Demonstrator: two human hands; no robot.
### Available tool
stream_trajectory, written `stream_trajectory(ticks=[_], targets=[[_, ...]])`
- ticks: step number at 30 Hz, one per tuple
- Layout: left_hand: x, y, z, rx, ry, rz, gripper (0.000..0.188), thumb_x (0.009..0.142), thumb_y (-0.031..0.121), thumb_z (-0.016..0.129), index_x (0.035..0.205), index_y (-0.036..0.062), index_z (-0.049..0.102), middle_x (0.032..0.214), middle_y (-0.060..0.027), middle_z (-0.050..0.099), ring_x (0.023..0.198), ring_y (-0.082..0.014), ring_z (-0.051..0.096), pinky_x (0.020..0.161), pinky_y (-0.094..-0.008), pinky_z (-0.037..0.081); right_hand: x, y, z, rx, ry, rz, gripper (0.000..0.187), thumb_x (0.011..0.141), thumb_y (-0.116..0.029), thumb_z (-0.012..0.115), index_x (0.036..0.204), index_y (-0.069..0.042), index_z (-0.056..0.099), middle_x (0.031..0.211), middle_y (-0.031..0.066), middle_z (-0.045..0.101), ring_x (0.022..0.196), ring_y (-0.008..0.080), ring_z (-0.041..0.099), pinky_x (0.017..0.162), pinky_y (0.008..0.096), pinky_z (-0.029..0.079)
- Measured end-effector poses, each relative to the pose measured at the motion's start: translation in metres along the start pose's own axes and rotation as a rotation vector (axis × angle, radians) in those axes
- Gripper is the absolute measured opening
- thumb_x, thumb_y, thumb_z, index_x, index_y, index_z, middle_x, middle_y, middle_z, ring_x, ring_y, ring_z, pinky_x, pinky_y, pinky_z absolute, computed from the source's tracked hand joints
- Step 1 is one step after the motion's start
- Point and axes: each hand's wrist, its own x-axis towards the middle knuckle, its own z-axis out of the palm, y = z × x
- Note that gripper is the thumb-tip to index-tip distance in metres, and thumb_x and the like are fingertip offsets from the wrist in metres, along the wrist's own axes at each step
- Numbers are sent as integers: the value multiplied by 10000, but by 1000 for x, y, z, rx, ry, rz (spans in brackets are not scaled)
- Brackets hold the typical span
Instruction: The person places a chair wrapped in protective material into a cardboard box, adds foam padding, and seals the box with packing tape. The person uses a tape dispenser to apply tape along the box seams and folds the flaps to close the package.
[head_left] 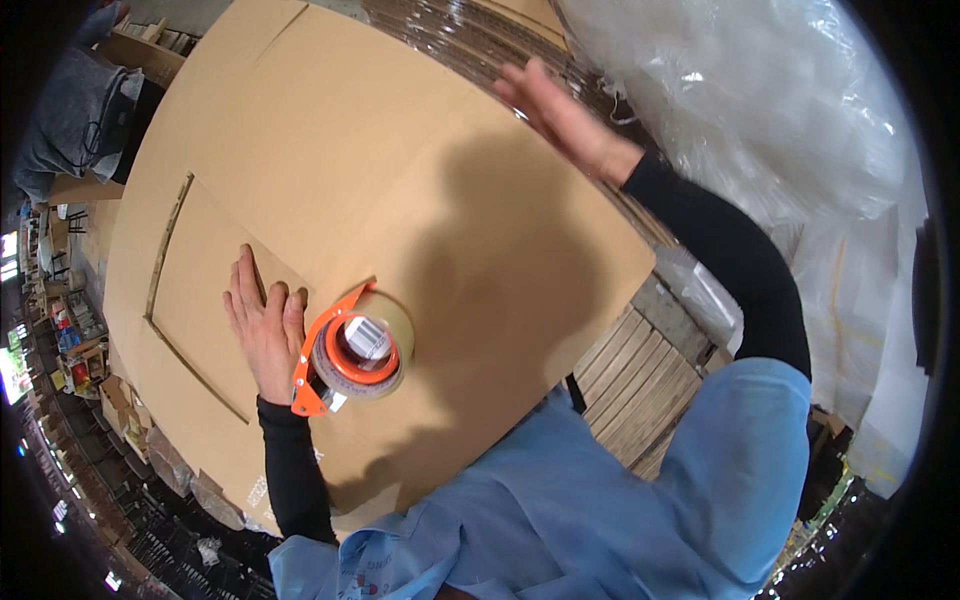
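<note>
A large sheet of brown cardboard (330, 130) lies in front of me, with a long slit cut into its left part. My left hand (262, 325) rests on it, fingers spread out and pressing nothing but the board. Beside its thumb sits an orange tape dispenser (325, 335) holding a roll of clear tape (405, 335); whether the thumb touches it I cannot tell. At the board's far right edge is my right hand (565, 120), slightly blurred, palm turned inward, fingers stretched out and holding nothing.
Clear plastic wrapping (740, 110) bulges at the right, next to stacked flat cardboard (470, 35). Below the board's right corner is a slatted stack (640, 385). Another person (75, 110) in grey stands at the far left, near cluttered shelves (85, 350).
</note>
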Motion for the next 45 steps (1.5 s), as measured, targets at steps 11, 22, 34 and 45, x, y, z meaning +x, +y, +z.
stream_trajectory(ticks=[11,22,34,45], targets=[[-1,5,17,-29,86,-8,229,973,222,560,947,4,623,1592,-195,341,1462,-401,309,1169,-592,233,-38,-5,23,-619,-20,-656,670,1026,-416,503,1506,13,316,1477,252,426,1360,296,452,1133,424,357],[-24,8,-9,-147,313,-135,304,911,307,678,1045,44,608,1511,-201,405,1397,-414,381,1137,-615,283,55,-43,144,-1553,220,-660,808,984,-550,531,1526,15,333,1555,294,338,1458,438,308,1184,481,275],[-63,-300,9,141,415,-940,536,1001,488,470,1292,52,582,1497,-296,398,1404,-448,364,1132,-637,245,275,-109,127,-317,-76,-139,980,945,-631,562,1542,83,256,1495,224,475,1350,290,482,1135,363,362],[-80,-324,1,374,850,-860,617,1004,409,426,1390,-72,455,1620,-317,141,1524,-449,99,1203,-619,104,273,-132,123,386,14,-293,723,962,-627,541,1301,12,531,1312,153,561,1228,245,511,1124,403,342]])
